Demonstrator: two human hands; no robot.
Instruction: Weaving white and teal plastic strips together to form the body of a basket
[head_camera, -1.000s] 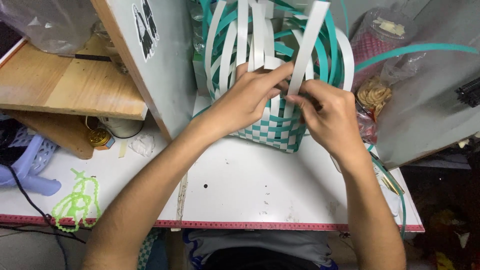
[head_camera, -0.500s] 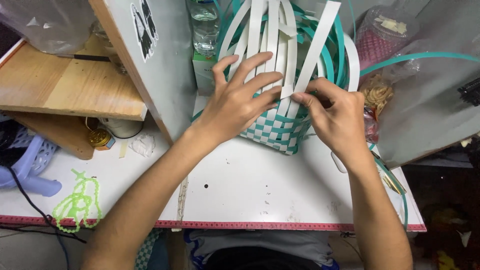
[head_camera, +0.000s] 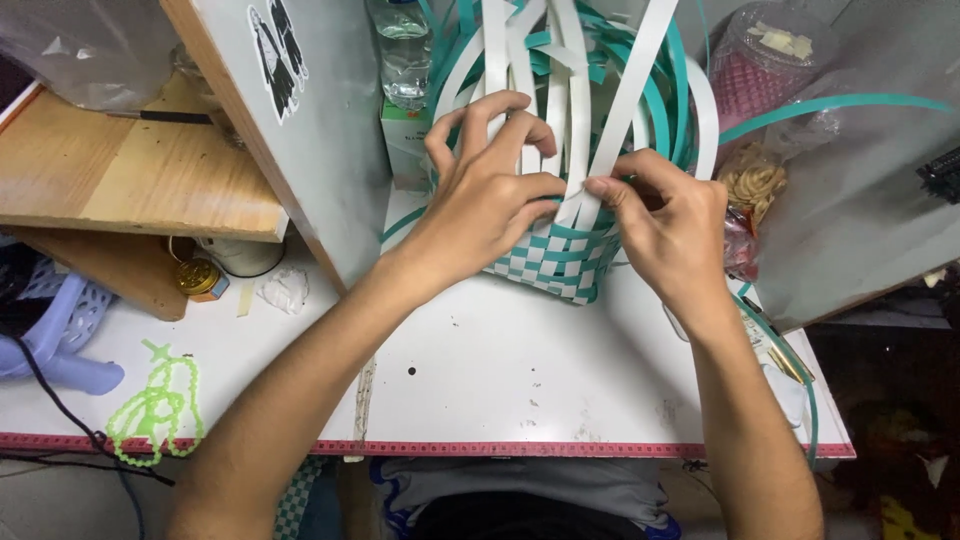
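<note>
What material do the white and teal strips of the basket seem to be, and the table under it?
Strips: probably smooth plastic strapping; flat, even, slightly glossy, and bending without creasing. Table: seemingly a white laminated board, matte and scuffed with dark specks; the core is hidden.

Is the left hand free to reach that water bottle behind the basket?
Probably yes: the left hand lies on the basket, with the bottle just beyond and nothing between them.

Under the fingers (head_camera: 520, 185), the half-woven teal-and-white checked basket (head_camera: 560, 262) is made of smooth, slightly glossy flat plastic strips; below them the white tabletop (head_camera: 500, 370) is matt and scuffed; left of them, a bare wooden shelf (head_camera: 120, 190)
</note>
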